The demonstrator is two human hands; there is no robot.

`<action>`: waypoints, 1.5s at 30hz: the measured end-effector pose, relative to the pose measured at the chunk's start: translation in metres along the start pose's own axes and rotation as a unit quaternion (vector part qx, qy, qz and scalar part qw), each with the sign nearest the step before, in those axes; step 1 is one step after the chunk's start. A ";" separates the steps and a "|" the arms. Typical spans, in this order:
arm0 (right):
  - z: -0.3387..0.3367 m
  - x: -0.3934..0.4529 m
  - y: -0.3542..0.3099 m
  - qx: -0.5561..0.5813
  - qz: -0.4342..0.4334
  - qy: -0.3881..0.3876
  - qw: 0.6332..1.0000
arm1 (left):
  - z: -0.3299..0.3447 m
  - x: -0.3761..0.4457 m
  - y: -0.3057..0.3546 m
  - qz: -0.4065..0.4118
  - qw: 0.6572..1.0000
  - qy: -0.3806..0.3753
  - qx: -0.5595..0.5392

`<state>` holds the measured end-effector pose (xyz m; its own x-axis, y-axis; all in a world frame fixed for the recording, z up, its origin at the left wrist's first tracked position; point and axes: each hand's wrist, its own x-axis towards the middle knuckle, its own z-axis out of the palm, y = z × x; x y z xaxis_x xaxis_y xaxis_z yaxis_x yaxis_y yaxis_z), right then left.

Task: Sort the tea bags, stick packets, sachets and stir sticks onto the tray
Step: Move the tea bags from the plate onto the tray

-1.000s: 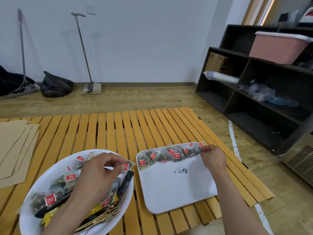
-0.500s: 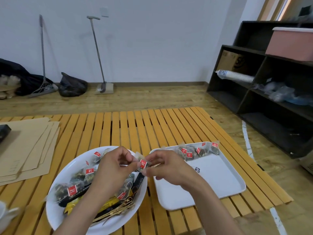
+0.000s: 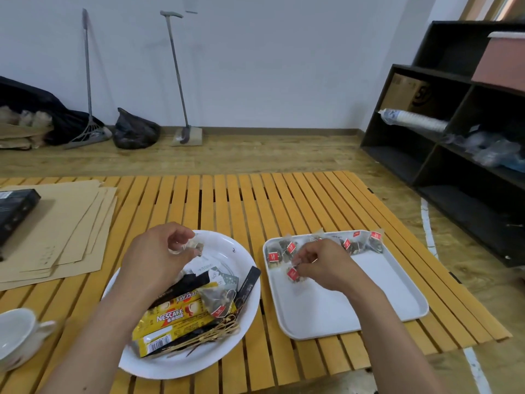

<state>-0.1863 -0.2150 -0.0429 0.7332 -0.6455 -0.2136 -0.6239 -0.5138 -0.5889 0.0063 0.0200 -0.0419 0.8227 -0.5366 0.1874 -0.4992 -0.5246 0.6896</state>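
Slatted table (image 3: 255, 200): one tray (image 3: 383, 302), two hands (image 3: 321, 263)

Right hand (image 3: 324, 264): pinches a tea bag (image 3: 293, 274) low over the white tray (image 3: 369, 302), a row of tea bags (image 3: 326, 245) just beyond. Left hand (image 3: 159, 254): pinches a small sachet (image 3: 198, 246) above the white plate (image 3: 181, 362); yellow stick packets (image 3: 176, 317) beneath the wrist.

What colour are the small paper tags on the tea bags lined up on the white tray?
Red with white print, on the pyramid tea bags along the rectangular white tray's far edge; head view.

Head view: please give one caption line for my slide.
Right hand places tea bag on tray; left hand picks another.
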 end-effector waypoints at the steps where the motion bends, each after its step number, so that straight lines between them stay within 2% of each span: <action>1: 0.003 0.000 -0.004 -0.009 -0.002 -0.005 1.000 | -0.004 0.000 -0.005 -0.008 1.000 -0.009 0.018; 5: 0.007 0.002 -0.008 -0.036 -0.007 -0.022 0.999 | -0.016 -0.004 -0.019 -0.046 0.998 -0.017 0.050; 10: 0.013 0.008 0.001 -0.114 0.041 -0.025 0.992 | -0.027 -0.002 -0.032 -0.083 0.995 -0.031 0.050; 13: 0.025 0.010 -0.002 -0.154 0.016 -0.031 0.987 | -0.027 0.002 -0.036 -0.103 0.993 -0.038 0.041; 18: 0.029 0.011 -0.010 -0.171 0.001 -0.032 0.985 | -0.021 0.003 -0.037 -0.061 0.995 -0.004 0.077; 21: 0.021 0.007 -0.011 -0.155 0.015 -0.020 0.988 | -0.024 0.004 -0.036 -0.061 0.994 -0.033 0.086; 25: 0.014 0.000 -0.016 -0.100 0.003 0.042 0.994 | -0.031 0.001 -0.034 -0.068 0.982 -0.128 0.124; 27: 0.014 -0.001 -0.020 -0.069 -0.014 0.065 0.995 | -0.030 -0.002 -0.031 -0.049 0.976 -0.150 0.153; 30: 0.014 0.000 -0.023 -0.040 -0.035 0.095 0.994 | -0.026 -0.004 -0.028 -0.009 0.972 -0.112 0.204; 32: 0.012 0.000 -0.023 -0.013 -0.049 0.107 0.993 | -0.027 -0.003 -0.025 0.024 0.984 -0.062 0.168; 34: 0.008 -0.006 -0.027 0.082 -0.055 0.076 0.992 | -0.026 -0.004 -0.016 0.042 0.997 -0.026 0.060; 36: 0.001 -0.016 -0.036 0.206 -0.053 0.001 0.977 | -0.019 -0.009 0.001 0.049 0.998 0.002 -0.035; 40: -0.003 -0.030 -0.052 0.305 -0.051 -0.168 0.936 | 0.014 -0.023 0.030 0.101 0.990 0.023 -0.094; 42: 0.002 -0.032 -0.056 0.317 -0.041 -0.183 0.930 | 0.029 -0.027 0.037 0.132 0.988 0.012 -0.083; 45: 0.006 -0.026 -0.052 0.328 -0.016 -0.134 0.935 | 0.042 -0.030 0.045 0.142 0.985 -0.021 -0.093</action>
<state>-0.1716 -0.1679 -0.0110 0.8445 -0.4267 -0.3235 -0.3647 -0.0160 -0.9310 -0.0523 -0.0150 -0.0463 0.6438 -0.6729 0.3643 -0.6453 -0.2217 0.7310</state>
